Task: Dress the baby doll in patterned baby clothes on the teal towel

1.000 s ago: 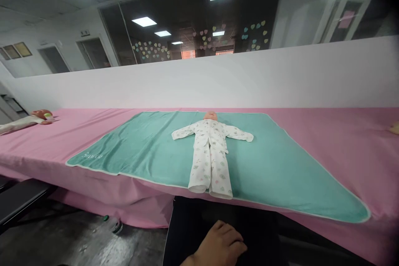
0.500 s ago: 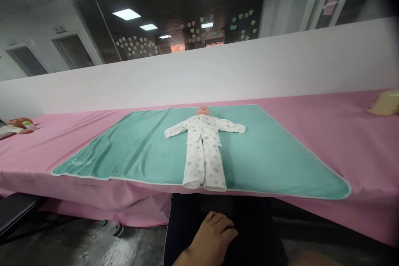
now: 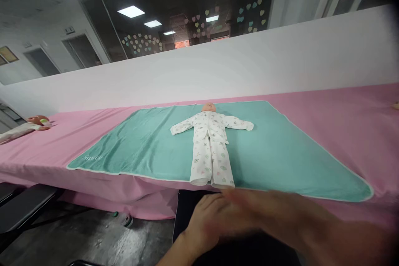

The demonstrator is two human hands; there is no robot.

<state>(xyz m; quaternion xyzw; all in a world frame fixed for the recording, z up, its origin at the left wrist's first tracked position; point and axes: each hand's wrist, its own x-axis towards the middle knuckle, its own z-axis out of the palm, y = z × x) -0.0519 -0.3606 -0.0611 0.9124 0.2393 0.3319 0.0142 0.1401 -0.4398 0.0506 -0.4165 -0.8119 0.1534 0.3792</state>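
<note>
A baby doll (image 3: 210, 129) lies on its back with its arms spread, dressed in a white printed jacket and trousers. Beneath it is a green blanket (image 3: 280, 153) with a pale edge; the trouser cuffs reach the near edge. My left hand (image 3: 204, 220) rests over my dark-clothed lap, below the doll's legs, its visible fingers laid out and holding nothing that shows. Across it comes my right hand (image 3: 241, 212), smeared by motion, overlapping the left hand near the table edge. The blur hides its fingers.
A pink cloth (image 3: 336, 120) covers the long table, which runs along a white low wall (image 3: 187, 70) under glass. Another doll (image 3: 39, 120) lies at the far left. Black chairs (image 3: 31, 205) stand at the left. Small round items (image 3: 127, 221) are on the floor.
My right hand has come in from the lower right and now overlaps my left hand. The camera view has shifted slightly, while the doll and blanket lie as before.
</note>
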